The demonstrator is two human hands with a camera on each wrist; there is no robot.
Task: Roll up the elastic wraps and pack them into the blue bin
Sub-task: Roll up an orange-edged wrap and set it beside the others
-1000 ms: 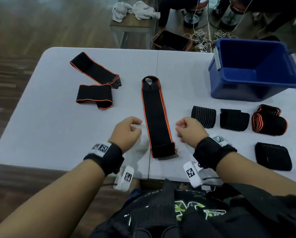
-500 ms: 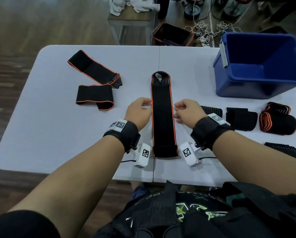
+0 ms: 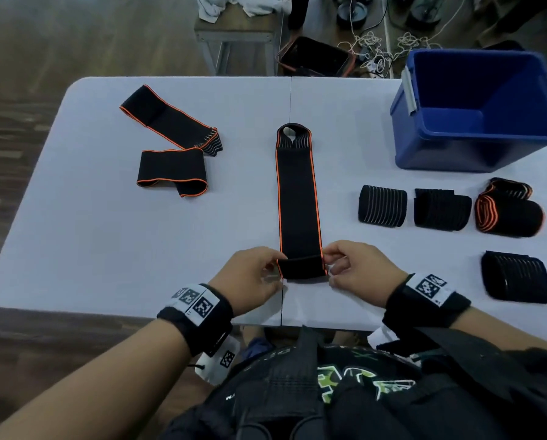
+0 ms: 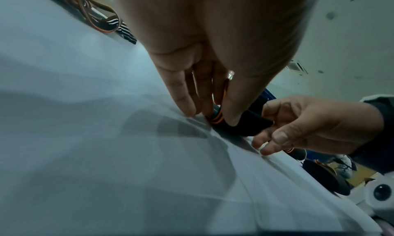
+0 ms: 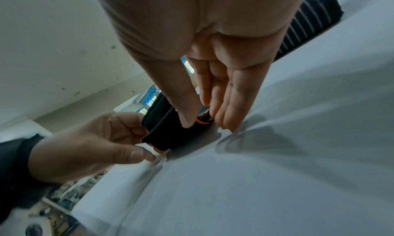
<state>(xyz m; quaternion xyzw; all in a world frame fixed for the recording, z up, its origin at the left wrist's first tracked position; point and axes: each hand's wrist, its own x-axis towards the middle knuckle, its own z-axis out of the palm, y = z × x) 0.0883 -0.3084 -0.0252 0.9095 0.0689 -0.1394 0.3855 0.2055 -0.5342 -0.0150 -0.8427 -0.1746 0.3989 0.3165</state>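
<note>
A long black elastic wrap with orange edges lies flat down the middle of the white table, its near end folded over. My left hand pinches the left side of that folded end. On the right side of the same fold, my right hand pinches it between thumb and fingers. The blue bin stands at the far right, with nothing seen inside it. Several rolled wraps lie in front of it.
Two unrolled orange-edged wraps lie at the table's far left. One more rolled wrap sits near the right front edge. Beyond the table are a bench with cloths, a black tray and cables on the floor.
Both hands slid from the wrap's middle back to its near end and now pinch the folded end on each side.
</note>
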